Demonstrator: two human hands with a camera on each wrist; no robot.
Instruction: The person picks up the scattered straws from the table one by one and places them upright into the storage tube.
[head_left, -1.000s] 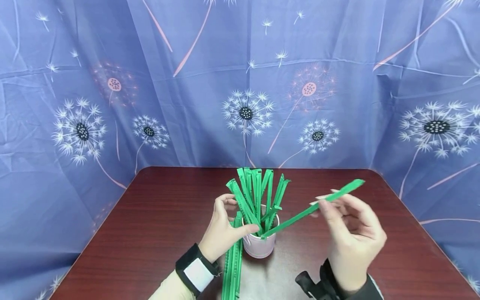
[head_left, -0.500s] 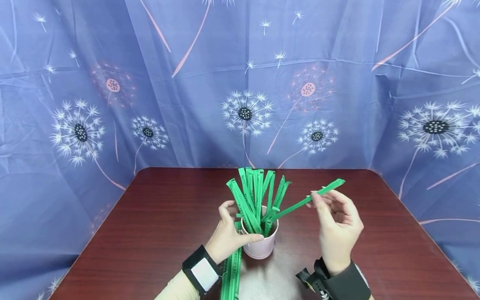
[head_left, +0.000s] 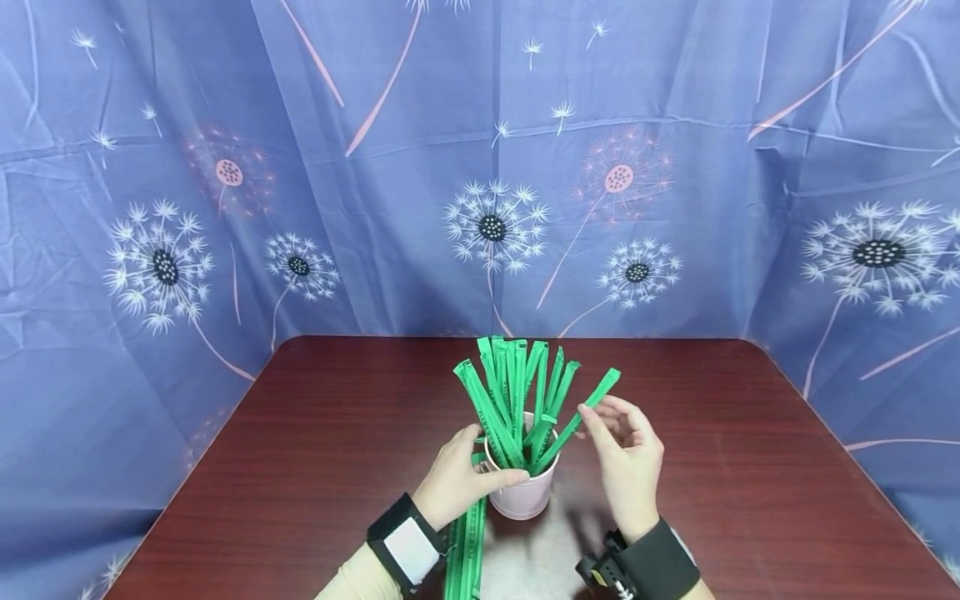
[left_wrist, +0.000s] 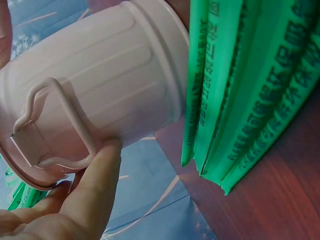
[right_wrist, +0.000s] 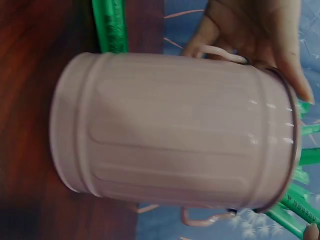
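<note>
A small pink metal bucket (head_left: 522, 502) stands upright on the table, holding several green wrapped straws (head_left: 517, 383) that fan out above its rim. My left hand (head_left: 461, 475) holds the bucket from the left, thumb over the near rim. Its fingers lie beside the looped side handle (left_wrist: 82, 132) in the left wrist view. To the right, my right hand (head_left: 628, 458) pinches one green wrapped straw (head_left: 570, 429) near its upper end. That straw leans right, its lower end inside the bucket mouth. The right wrist view shows the bucket wall (right_wrist: 170, 130) close up.
More green wrapped straws (head_left: 467, 550) lie in a bundle on the dark red table (head_left: 315, 450), left of the bucket and partly under my left wrist. A blue dandelion-print cloth (head_left: 405, 208) hangs behind and at both sides.
My right hand has moved left toward the bucket, bringing the straw's lower end into it and steeper. My left hand has shifted slightly, with its thumb at the near rim.
</note>
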